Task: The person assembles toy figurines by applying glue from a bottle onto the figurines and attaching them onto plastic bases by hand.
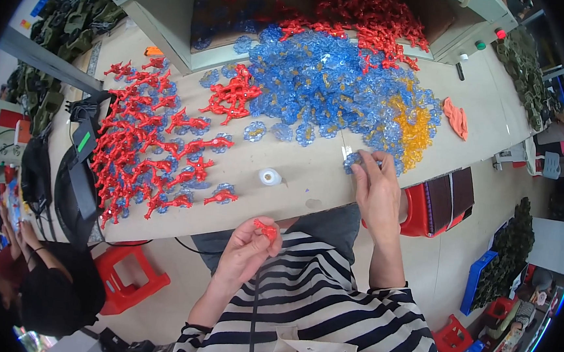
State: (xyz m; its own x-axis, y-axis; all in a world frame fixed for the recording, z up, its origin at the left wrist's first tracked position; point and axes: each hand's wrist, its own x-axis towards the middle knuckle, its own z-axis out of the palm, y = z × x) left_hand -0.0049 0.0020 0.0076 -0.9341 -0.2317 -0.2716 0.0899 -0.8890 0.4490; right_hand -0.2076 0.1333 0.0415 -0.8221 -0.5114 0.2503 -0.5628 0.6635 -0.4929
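Note:
My left hand (247, 252), close to my striped shirt at the table's front edge, pinches a small red plastic figure (266, 229). Farther right, my right hand (380, 193) reaches onto the table, its fingertips closed on a clear blue flower-shaped plastic piece (352, 161). That piece lies by the near edge of a big heap of similar blue pieces (315, 80). Between my hands stands a small white bottle (269, 177). On the left are many rows of red figures fixed on clear blue bases (134, 139). A loose cluster of red figures (234, 95) lies beside the heap.
Behind the heap, an open grey cabinet (155, 20) holds more red figures (372, 15). Yellow pieces (413, 129) and an orange cloth (455, 117) lie at the right. Red stools (130, 276) stand on the floor, and a co-worker in black (58, 284) sits at far left.

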